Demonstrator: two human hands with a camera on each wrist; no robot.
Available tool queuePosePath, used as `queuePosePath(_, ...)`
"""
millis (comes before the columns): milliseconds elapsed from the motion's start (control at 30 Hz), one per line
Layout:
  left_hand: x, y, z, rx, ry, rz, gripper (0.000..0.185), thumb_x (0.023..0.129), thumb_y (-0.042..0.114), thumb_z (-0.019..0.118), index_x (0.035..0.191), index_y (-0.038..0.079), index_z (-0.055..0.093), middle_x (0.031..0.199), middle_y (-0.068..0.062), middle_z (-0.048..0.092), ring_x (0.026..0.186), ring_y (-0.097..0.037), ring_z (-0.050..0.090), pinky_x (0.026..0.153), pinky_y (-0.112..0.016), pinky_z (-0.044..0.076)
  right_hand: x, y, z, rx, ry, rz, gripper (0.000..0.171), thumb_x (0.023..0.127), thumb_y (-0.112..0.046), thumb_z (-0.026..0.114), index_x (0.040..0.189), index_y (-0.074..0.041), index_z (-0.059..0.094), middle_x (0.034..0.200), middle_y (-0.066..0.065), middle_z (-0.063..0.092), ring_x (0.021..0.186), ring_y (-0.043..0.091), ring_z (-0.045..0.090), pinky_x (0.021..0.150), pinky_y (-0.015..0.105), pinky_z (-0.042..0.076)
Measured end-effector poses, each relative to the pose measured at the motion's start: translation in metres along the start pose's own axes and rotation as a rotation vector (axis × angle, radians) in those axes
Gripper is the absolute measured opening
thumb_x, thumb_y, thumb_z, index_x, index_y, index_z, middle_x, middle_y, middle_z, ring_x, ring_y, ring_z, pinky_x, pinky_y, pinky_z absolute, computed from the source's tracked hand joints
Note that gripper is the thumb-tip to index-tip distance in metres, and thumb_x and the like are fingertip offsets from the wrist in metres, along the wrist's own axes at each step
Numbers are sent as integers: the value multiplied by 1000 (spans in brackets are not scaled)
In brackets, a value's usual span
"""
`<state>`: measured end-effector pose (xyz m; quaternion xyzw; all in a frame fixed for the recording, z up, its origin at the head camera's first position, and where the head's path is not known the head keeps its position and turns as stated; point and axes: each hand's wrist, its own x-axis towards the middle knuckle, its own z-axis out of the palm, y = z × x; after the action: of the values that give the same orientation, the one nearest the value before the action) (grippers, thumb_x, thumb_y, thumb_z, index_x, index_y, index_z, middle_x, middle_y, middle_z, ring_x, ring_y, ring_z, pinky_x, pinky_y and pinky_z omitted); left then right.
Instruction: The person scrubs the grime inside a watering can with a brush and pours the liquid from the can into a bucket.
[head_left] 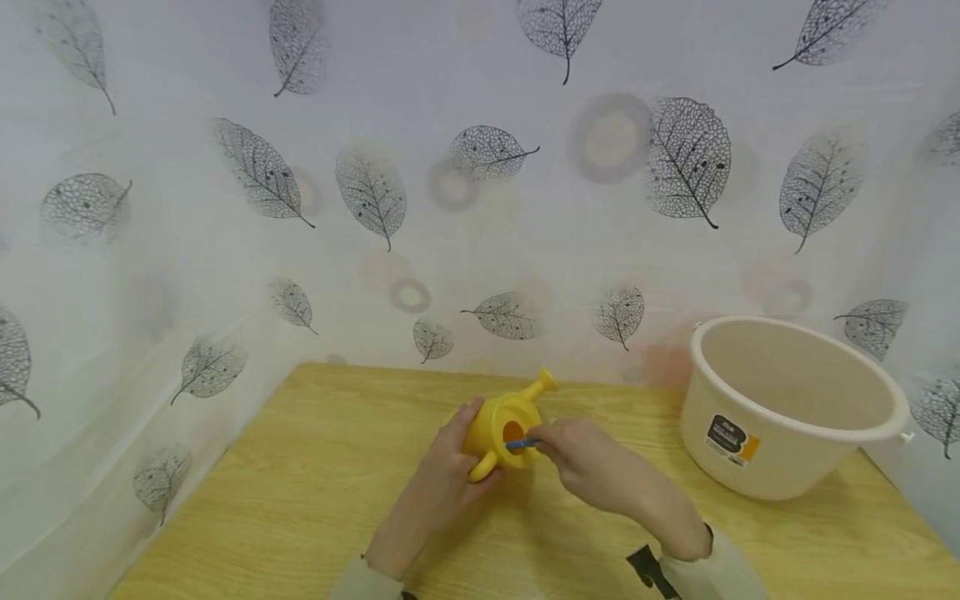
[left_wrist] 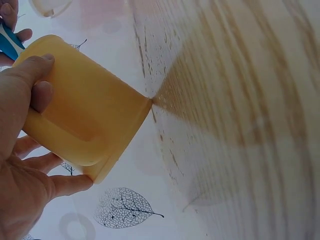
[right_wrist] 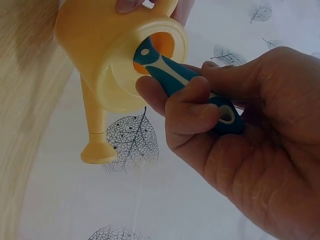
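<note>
Leaf-printed white curtain (head_left: 480,167) hangs behind and to the left of a pale wooden table (head_left: 300,500), closing off everything from about nine o'clock round to three o'clock in the head view. Near the middle of the table, slightly towards twelve o'clock from the person's wrists, a small yellow watering can (head_left: 504,423) is held tilted above the wood, its spout (head_left: 542,387) pointing away towards one o'clock and its round top opening turned towards the right hand. The left hand (head_left: 438,492) grips the can from the nine o'clock side; the left wrist view shows the thumb pressed along the can's body and the fingers curled round its handle (left_wrist: 75,137), with the base edge close above the tabletop. The right hand (head_left: 592,462) comes in from four o'clock and pinches a blue-and-white tool handle (right_wrist: 182,85) between thumb and curled forefingers, the other fingers wrapped under it. The forward end of that tool sits at the can's orange-lit opening (right_wrist: 159,50); its working end is hidden, so what kind of tool it is cannot be told. At three o'clock on the table, well apart from the hands, stands a cream plastic bucket (head_left: 787,450) with a dark and orange label on its side, its back rim just beside the curtain
</note>
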<state>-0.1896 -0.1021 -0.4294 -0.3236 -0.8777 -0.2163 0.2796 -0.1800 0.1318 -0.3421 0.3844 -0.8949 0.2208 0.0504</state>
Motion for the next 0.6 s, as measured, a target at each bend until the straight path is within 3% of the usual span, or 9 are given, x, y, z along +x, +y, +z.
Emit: queuePosePath(600,0,-1,1,17,0,8,31,76,20,91,58,5,71,148,-27,52,134,-45,55,113,-55,47,4,4,15,19,41,-31,17,101,-1,57,108,-4,72,98,2,77,89,14,72,80,30,62)
